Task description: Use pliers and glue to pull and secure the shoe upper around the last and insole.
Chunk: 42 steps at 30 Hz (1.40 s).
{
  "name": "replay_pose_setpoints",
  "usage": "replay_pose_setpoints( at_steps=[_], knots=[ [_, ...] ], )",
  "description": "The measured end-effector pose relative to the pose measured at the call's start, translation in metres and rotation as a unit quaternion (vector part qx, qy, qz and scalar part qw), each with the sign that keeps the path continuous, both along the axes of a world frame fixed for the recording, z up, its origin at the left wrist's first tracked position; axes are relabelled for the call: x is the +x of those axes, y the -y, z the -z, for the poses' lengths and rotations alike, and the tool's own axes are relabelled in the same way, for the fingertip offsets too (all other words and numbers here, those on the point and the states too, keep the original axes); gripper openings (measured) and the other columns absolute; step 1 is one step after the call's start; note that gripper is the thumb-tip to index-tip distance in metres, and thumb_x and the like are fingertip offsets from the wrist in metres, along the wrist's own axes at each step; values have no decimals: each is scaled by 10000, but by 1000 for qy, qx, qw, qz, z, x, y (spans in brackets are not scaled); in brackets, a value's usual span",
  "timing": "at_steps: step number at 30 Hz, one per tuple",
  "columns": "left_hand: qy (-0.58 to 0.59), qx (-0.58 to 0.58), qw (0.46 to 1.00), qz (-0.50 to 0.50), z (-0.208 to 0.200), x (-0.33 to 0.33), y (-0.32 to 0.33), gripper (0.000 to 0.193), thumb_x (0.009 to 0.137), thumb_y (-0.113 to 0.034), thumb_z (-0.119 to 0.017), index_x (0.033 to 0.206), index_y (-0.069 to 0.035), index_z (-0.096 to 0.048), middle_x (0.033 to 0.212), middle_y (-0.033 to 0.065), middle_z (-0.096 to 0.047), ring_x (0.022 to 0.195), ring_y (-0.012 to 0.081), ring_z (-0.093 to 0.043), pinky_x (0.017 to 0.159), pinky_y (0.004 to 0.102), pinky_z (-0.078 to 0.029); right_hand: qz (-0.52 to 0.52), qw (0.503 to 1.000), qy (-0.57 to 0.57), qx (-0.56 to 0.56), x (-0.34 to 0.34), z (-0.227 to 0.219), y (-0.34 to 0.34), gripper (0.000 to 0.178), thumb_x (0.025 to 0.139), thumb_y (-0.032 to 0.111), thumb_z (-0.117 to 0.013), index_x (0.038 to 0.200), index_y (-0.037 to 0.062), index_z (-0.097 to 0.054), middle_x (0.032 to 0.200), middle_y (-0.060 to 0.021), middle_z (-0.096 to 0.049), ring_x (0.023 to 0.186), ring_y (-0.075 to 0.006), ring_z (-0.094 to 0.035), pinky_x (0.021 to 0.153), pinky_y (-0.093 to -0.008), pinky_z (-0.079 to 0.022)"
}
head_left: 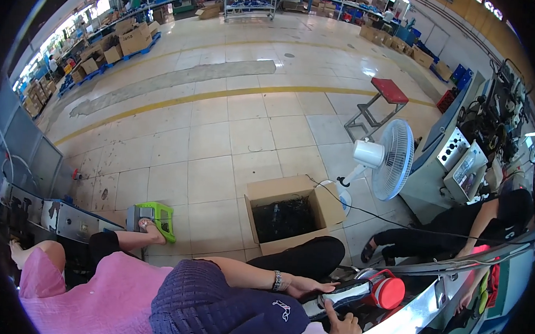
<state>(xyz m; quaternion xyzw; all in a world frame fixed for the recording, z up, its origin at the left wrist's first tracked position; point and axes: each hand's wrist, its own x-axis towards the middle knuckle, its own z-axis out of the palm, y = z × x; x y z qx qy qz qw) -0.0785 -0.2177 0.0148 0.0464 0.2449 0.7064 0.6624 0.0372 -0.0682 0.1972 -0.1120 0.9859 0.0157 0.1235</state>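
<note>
- The white fan (393, 160) is standing beyond the box, its grille facing right, probably to send air toward the co-worker (486, 227) there.
- The open cardboard box (263, 248) is sitting on the floor just beyond the person's dark-trousered knee (311, 252), its flaps spreading outward, perhaps to leave the black material (283, 218) inside within reach.
- The green frame (165, 221) is lying on the tiles under a bare foot (148, 223), seemingly serving as a support.
- The dark item with a pale panel (357, 290) is lying beneath the hands, beside a round red object (388, 293), likely kept close for handling.
- The left hand (307, 286) is reaching across with fingers extended along the item's edge; I cannot tell whether it is gripping.
- The right hand (345, 330) is pointing its index finger onto the item, apparently steadying it; its other fingers are bending, their hold unclear.
- The wristwatch (278, 280) is circling the left wrist, clear of the item.
</note>
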Motion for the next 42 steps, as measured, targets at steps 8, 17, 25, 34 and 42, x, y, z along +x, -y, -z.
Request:
replay_pose_setpoints(
  at_steps=[8, 17, 25, 34, 42],
  knots=[
    [-178, -61, 981, -54, -13, 27, -6, 758, 946, -533, -495, 1543, -231, -137, 1545, 134, -226, 1413, 263, -229, 1125, 402, -250, 91, 976, 125, -150, 1, -12, -11, 457, 868, 191, -657, 1313, 223, -556, 688, -169, -568, 643, -328, -589, 620, -402, -480],
    [-190, -78, 978, -34, -41, -9, 15, 1116, 693, -66, -821, 1542, -177, -105, 1458, 84, -353, 1307, 188, -369, 1054, 345, -364, 73, 982, 5, -173, -44, 23, -22, 678, 901, 178, -594, 1496, 267, -282, 663, -145, -615, 574, -322, -623, 535, -397, -498],
    [-156, -74, 984, 46, -35, 0, 5, 1263, 652, -40, -846, 1544, -230, 28, 1484, 64, -298, 1331, 176, -345, 1074, 353, -341, 112, 972, -54, -199, -11, 14, -8, 639, 912, 192, -594, 1484, 245, -316, 605, -100, -605, 506, -281, -616, 479, -400, -493],
    [-129, -59, 990, 9, -35, 9, 18, 1285, 656, -63, -859, 1538, -184, 68, 1491, 113, -294, 1327, 188, -362, 1079, 341, -341, 106, 965, -38, -237, -8, -2, 19, 669, 882, 154, -602, 1482, 271, -331, 623, -98, -584, 502, -220, -612, 440, -370, -494],
    [-210, -89, 968, 102, -21, -6, 27, 1307, 662, -39, -841, 1529, -212, 122, 1503, 122, -276, 1312, 213, -379, 1067, 343, -360, 136, 986, 13, -97, -14, -2, 18, 819, 822, 31, -517, 1523, 312, -200, 703, -162, -605, 530, -213, -650, 413, -320, -501]
  ],
)
